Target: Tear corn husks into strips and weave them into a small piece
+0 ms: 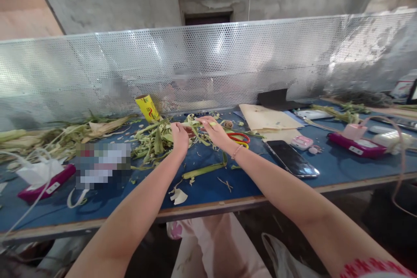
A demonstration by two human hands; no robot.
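My left hand (180, 136) is closed above the edge of a heap of pale green plant strips (153, 142), which look like corn husks. Close beside it, my right hand (215, 129) is closed too, its fingers bent toward the left hand. Between the two hands runs a curled pale green husk strip (197, 128), gripped at the fingertips of both. Scissors (241, 140) with red and yellow handles lie just right of my right hand, partly hidden by it. Below the hands, a long green husk piece (203, 171) lies flat on the blue table (202, 197).
A yellow box (147, 107) leans near the perforated metal screen (208, 65). To the right lie brown paper (270, 118), a phone (292, 157) and a pink case (302, 142). Purple power strips (356, 144) with cables sit at both sides. More husks (104, 129) spread left.
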